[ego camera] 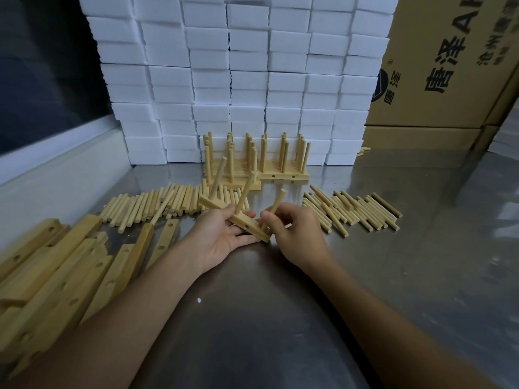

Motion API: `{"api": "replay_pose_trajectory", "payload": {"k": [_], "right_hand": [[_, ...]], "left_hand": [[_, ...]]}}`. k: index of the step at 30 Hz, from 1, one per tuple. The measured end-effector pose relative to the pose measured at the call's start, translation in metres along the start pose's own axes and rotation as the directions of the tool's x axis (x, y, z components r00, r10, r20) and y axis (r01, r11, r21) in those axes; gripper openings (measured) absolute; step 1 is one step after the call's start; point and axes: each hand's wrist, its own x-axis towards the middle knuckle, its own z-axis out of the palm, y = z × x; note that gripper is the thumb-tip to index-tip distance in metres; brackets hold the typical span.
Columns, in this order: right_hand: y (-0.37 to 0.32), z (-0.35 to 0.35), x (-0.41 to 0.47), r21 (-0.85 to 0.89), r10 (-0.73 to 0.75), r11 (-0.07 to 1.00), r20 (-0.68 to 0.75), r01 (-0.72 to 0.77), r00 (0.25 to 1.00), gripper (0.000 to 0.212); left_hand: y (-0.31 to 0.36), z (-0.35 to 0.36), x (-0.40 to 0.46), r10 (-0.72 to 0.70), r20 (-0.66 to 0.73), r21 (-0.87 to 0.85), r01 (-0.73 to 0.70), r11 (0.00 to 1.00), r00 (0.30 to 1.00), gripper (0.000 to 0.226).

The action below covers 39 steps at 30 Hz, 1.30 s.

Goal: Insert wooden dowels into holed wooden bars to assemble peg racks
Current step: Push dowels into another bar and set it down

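Pale holed wooden bar sits mid-counter, gripped in my left hand, two dowels already upright. My right hand pinches the third round wooden dowel at the bar's near-end hole; I judge it needs pressing straight down next.

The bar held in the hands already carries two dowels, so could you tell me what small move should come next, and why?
Probably press the third dowel down into its hole: the right hand pinches it at the near end of the bar, which the left hand steadies.
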Motion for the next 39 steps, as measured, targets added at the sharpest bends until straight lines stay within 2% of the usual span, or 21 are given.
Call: {"api": "replay_pose_trajectory", "payload": {"k": [3,6,11,17,21,23,26,27,29,31,33,36,39], "right_hand": [[0.001,-0.002,0.001,0.024,0.037,0.999,-0.024,-0.037,0.999,0.014],[0.004,0.0,0.001,-0.015,0.055,0.998,-0.038,-0.055,0.998,0.021],[0.004,0.006,0.001,-0.138,0.025,0.99,0.051,-0.018,0.998,0.015],[0.009,0.002,0.005,-0.145,0.131,0.979,-0.103,-0.146,0.986,0.008],[0.014,-0.014,0.015,-0.169,0.2,0.958,-0.184,-0.232,0.962,0.006],[0.02,-0.025,0.023,-0.171,0.232,0.945,-0.255,-0.279,0.939,0.008],[0.031,-0.037,0.036,-0.182,0.284,0.919,-0.311,-0.35,0.907,0.009],[0.034,-0.04,0.04,-0.231,0.279,0.905,-0.31,-0.357,0.909,0.009],[0.04,-0.044,0.049,-0.338,0.25,0.876,-0.294,-0.345,0.923,0.011],[0.046,-0.048,0.061,-0.383,0.228,0.862,-0.292,-0.331,0.929,0.016],[0.053,-0.051,0.074,-0.394,0.232,0.851,-0.31,-0.346,0.922,0.018],[0.065,-0.054,0.096,-0.425,0.251,0.821,-0.331,-0.381,0.91,0.013],[0.075,-0.055,0.117,-0.478,0.269,0.796,-0.27,-0.372,0.924,0.01]], "left_hand": [[0.001,0.0,-0.001,-0.001,-0.004,-0.011,0.001,1.0,1.0,0.02],[0.001,0.0,0.0,0.007,-0.013,-0.048,-0.008,0.999,1.0,0.024],[0.0,-0.002,0.001,0.073,-0.021,-0.102,-0.075,0.992,0.997,0.032],[0.0,-0.004,0.004,0.108,-0.024,-0.118,-0.11,0.987,0.994,0.035],[0.002,-0.004,0.005,0.11,-0.036,-0.137,-0.114,0.984,0.993,0.026],[0.001,-0.003,0.007,0.171,-0.078,-0.054,-0.175,0.983,0.982,0.018],[-0.002,-0.001,0.007,0.324,-0.089,0.204,-0.301,0.932,0.942,0.002],[-0.003,-0.001,0.007,0.38,-0.078,0.311,-0.339,0.888,0.922,0.004],[-0.003,-0.006,0.011,0.518,-0.014,0.56,-0.422,0.713,0.855,0.012],[-0.002,-0.01,0.015,0.613,0.034,0.688,-0.463,0.558,0.789,0.016],[-0.001,-0.012,0.019,0.626,0.009,0.683,-0.462,0.566,0.779,0.016],[-0.002,-0.013,0.026,0.579,-0.058,0.672,-0.397,0.626,0.813,0.017],[-0.002,-0.015,0.03,0.547,-0.099,0.674,-0.348,0.651,0.831,0.016]]}}
